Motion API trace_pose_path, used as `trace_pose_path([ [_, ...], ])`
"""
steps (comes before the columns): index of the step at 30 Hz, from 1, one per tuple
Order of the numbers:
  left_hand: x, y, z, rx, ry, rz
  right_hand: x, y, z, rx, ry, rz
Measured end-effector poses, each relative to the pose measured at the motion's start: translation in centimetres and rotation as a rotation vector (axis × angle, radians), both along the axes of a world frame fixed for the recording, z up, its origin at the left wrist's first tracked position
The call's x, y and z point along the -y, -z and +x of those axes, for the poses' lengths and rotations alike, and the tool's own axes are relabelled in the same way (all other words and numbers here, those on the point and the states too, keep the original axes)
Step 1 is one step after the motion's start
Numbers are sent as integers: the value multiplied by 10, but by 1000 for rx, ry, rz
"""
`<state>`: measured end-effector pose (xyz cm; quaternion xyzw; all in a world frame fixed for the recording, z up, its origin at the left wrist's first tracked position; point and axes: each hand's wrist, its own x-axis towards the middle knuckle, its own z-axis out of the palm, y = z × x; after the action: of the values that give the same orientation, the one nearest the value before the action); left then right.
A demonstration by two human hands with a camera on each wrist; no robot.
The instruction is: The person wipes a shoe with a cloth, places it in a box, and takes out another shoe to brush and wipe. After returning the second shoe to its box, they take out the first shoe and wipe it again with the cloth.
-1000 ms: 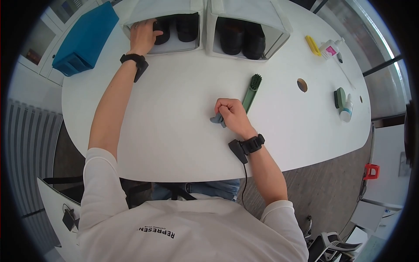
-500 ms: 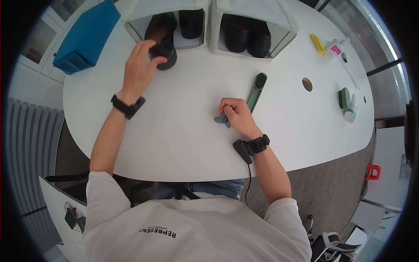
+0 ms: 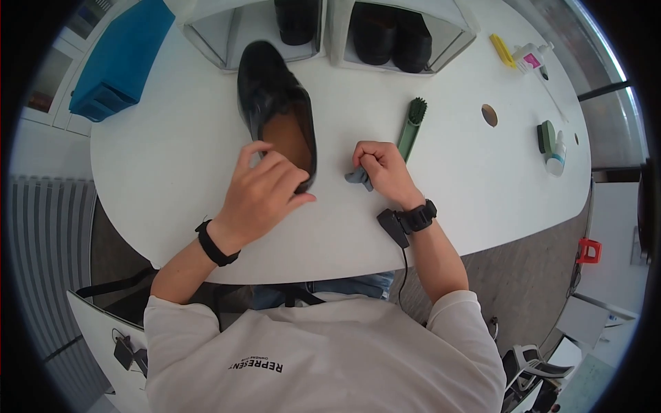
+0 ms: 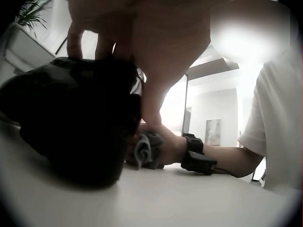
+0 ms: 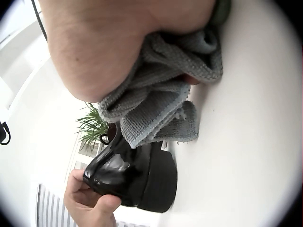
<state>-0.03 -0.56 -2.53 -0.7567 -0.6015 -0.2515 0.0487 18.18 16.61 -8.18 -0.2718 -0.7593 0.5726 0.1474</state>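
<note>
A glossy black leather shoe (image 3: 265,79) with a tan insole lies lengthwise on the white table, its toe toward the boxes. My left hand (image 3: 256,199) holds it at the heel, fingers over the back rim and thumb to the side; the right wrist view shows the shoe's polished heel (image 5: 132,175) by those fingertips. My right hand (image 3: 390,175) grips a crumpled grey cloth (image 3: 359,177) against the tabletop, to the right of the shoe. Folds of the knit cloth (image 5: 156,104) hang out of the fist. A green brush (image 3: 411,131) with dark bristles lies just beyond that hand.
At the back, a white shoe box (image 3: 251,31) contains one black shoe (image 3: 296,24). Another box (image 3: 451,41) beside it holds a black pair. A blue case (image 3: 124,58) stands left. Bottles, a yellow item (image 3: 502,50) and a green block brush (image 3: 547,136) lie right.
My left hand has drawn the black shoe out of the left box and toward my body onto the open table. The right hand stays in place with the cloth.
</note>
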Motion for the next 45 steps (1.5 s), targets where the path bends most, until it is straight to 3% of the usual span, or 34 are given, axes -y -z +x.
trace_pose_path([
  [4,-13,-10,4,21,124,-127,-2,-1,-2,-25,11,1],
  [12,-15,-11,-32,-10,157,-214,-11,-13,6,18,52,22],
  [14,-14,-10,-32,-37,155,-215,-18,-23,6,-135,44,44],
  [16,-17,-15,-30,-56,136,-225,-29,-33,10,-12,-9,49],
  [19,-20,-28,-21,-48,125,-196,-45,-26,17,-17,-43,114],
  [20,-22,-30,-21,-41,120,-198,-51,-26,21,51,-71,385],
  [21,-24,-31,-25,6,60,-63,-55,-24,22,115,-104,655],
  [22,-27,-33,-30,49,0,68,-55,-23,22,113,-114,651],
  [25,-33,-35,-65,118,-303,41,-44,-19,25,-10,-176,684],
  [26,-36,-30,-78,267,-365,-67,-39,-17,22,4,-201,738],
  [28,-41,-17,-91,212,-386,-74,-34,-14,18,12,-212,786],
  [30,-43,-4,-85,121,-295,-26,-34,-12,17,51,-210,673],
  [31,-43,1,-87,51,-263,-131,-35,-11,18,53,-201,671],
  [34,-51,12,-88,85,-222,-102,-39,-7,21,57,-163,603],
  [35,-56,12,-85,154,-200,50,-39,-8,21,13,37,532],
  [36,-57,13,-87,160,-201,42,-39,-10,21,-29,229,458],
  [38,-54,8,-94,313,-282,-150,-51,-17,27,0,228,594],
  [40,-54,3,-89,294,-238,-187,-58,-23,30,-10,281,760],
  [41,-57,3,-84,394,-131,-217,-63,-18,32,-24,400,762],
  [42,-59,4,-83,495,-21,-240,-69,-19,36,-28,393,768],
  [44,-66,5,-87,441,25,-221,-78,-24,46,413,501,675],
  [45,-68,1,-88,455,40,-242,-83,-15,52,471,475,728],
])
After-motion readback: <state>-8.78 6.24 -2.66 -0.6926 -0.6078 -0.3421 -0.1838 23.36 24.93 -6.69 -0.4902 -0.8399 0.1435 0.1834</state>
